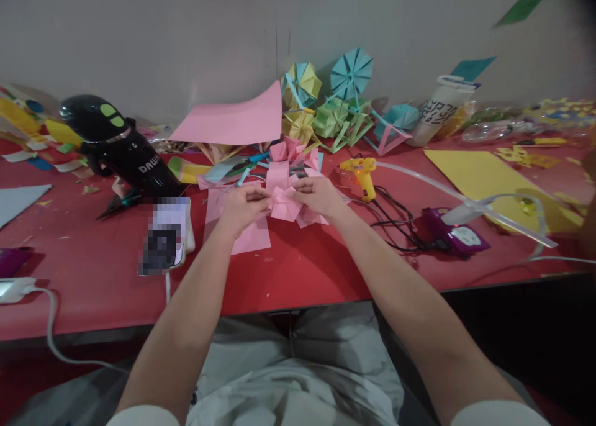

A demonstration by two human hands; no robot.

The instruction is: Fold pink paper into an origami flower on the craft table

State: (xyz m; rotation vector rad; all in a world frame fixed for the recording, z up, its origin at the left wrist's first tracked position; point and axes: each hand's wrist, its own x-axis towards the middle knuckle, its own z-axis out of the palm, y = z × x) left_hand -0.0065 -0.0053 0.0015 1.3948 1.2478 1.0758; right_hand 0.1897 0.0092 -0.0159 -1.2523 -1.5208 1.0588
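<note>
A folded pink paper piece point(285, 207) with several pointed flaps is held between both hands above the red table. My left hand point(243, 207) pinches its left side, the fingertips closed on the paper. On the opposite side my right hand point(317, 196) is closed on the upper right edge. Flat pink sheets point(237, 243) lie beneath and to the left. Behind the hands are more folded pink pieces point(291, 149) and a pink strip point(278, 174). Part of the held paper is hidden by the fingers.
A yellow hot glue gun point(364, 174) with a glue stick lies to the right, its black cable running to a purple power socket point(459, 235). A phone point(165, 236) and a black bottle point(135, 159) are on the left. Paper umbrellas point(351, 75) and a white cup point(435, 112) line the wall.
</note>
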